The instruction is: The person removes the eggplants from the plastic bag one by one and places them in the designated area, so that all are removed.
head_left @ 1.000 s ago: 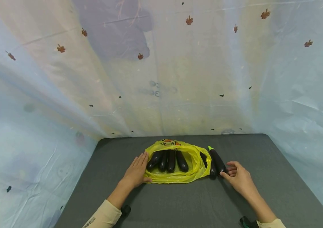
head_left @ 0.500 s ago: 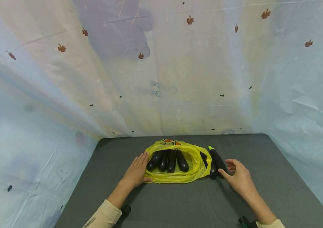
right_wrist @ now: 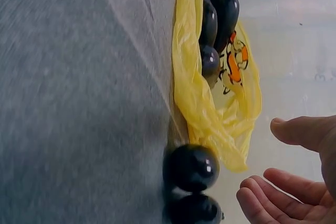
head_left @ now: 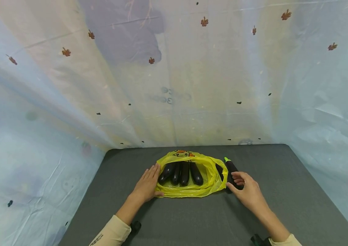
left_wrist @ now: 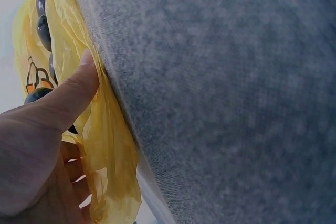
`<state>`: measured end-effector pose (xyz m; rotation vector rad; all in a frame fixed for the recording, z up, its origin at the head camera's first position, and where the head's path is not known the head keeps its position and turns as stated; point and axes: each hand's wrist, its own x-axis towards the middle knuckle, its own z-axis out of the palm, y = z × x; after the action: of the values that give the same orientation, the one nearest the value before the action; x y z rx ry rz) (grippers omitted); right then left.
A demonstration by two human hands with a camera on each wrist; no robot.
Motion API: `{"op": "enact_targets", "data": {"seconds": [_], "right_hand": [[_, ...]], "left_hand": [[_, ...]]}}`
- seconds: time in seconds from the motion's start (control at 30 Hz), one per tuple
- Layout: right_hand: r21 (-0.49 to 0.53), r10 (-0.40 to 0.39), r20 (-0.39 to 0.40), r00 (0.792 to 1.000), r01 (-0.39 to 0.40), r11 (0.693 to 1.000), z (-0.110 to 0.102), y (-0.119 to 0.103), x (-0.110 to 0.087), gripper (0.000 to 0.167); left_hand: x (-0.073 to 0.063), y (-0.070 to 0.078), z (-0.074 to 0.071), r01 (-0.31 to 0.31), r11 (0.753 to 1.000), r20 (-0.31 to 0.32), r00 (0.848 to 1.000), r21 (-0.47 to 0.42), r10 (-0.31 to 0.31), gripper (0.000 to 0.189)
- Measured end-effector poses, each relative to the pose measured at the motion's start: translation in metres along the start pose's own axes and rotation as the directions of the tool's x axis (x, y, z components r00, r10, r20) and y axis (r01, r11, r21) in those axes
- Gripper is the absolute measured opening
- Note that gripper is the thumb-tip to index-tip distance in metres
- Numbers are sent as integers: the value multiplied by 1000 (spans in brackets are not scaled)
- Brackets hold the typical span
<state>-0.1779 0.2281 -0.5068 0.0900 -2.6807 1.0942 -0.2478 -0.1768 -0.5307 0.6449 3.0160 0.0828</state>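
A yellow plastic bag (head_left: pixel 209 192) lies with its mouth spread wide, and several dark purple eggplants (head_left: pixel 184 175) rest side by side inside. My left hand (head_left: pixel 145 184) lies along the bag's left side with straight fingers; in the left wrist view its thumb (left_wrist: pixel 79 87) presses the near rim. On the right, two eggplants are outside the bag. One shows its green stem end (head_left: pixel 227 159); my right hand (head_left: pixel 249 194) partly hides both. In the right wrist view their round ends (right_wrist: pixel 191 167) show beside the bag, and the right thumb and fingers are apart with nothing between them.
The dark grey table (head_left: pixel 189 222) has its far edge against a pale printed curtain (head_left: pixel 192 102), which also hangs on both sides. A dark strap piece (head_left: pixel 135 227) sits by the left sleeve, with a similar one (head_left: pixel 258 240) at the right sleeve.
My right hand has moved left, over the lower ends of the outside eggplants, toward the bag's right rim. The left hand and the bag stay put.
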Motion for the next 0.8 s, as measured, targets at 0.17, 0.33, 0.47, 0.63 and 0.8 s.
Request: {"op": "enact_targets", "data": {"seconds": [0.17,0.33,0.47,0.63,0.8], "right_hand": [[22,-31,-2,1000,31,999,9,-6,3,44],[49,-59,7,998,59,997,18,-10,5,45],[76,-77,24,997,75,994,23,-13,5,45],[90,-82,38,996,79,993,30,-16,7,44],[132,-78,56,995,70,989,37,-20,8,44]], "left_hand": [[1,0,-1,4,1000,10,1000,2,-4,122],[1,0,-1,5,1000,7,1000,-4,-5,121],[0,0,1,-1,1000,-3,1000,-22,1,121],[-1,0,0,-7,999,-19,1000,-37,7,120],[-1,0,0,-6,999,-17,1000,-37,5,120]]}}
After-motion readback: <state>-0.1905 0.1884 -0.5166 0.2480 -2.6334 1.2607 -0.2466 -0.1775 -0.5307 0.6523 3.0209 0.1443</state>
